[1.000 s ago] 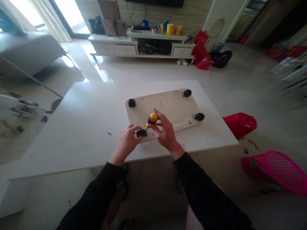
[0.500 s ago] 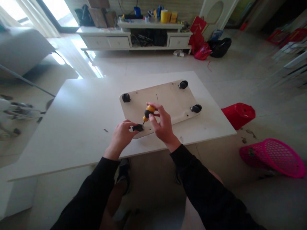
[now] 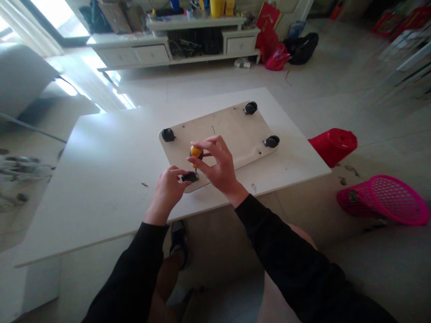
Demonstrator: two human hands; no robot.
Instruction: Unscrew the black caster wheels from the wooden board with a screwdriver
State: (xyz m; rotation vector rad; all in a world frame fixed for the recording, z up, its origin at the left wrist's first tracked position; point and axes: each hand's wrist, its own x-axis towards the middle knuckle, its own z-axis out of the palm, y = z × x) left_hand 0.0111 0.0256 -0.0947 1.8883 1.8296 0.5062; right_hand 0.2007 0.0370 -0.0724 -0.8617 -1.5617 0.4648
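Observation:
A pale board (image 3: pixel 232 130) with rounded corners lies on the white table (image 3: pixel 111 152), black casters on its upper face. At the near left corner, my left hand (image 3: pixel 168 188) pinches a black caster (image 3: pixel 189 176) between thumb and fingers. My right hand (image 3: pixel 218 163) grips the yellow and black handle of a screwdriver (image 3: pixel 196 152) from above. Its shaft points down beside that caster; the tip's exact contact is hard to see. Other casters stand at the far left (image 3: pixel 168 134), far right (image 3: pixel 251 107) and near right (image 3: pixel 271 141) corners.
A small dark piece (image 3: pixel 144 185) lies on the table left of my hands. On the floor at the right are a red bucket (image 3: pixel 333 146) and a pink mesh basket (image 3: pixel 387 199). A white cabinet (image 3: pixel 134 54) stands beyond, with bags (image 3: pixel 301 48) beside it.
The screwdriver has gone from leaning to nearly upright, and my right hand has shifted left over it. My left hand stays on the caster. The whole view has shifted slightly.

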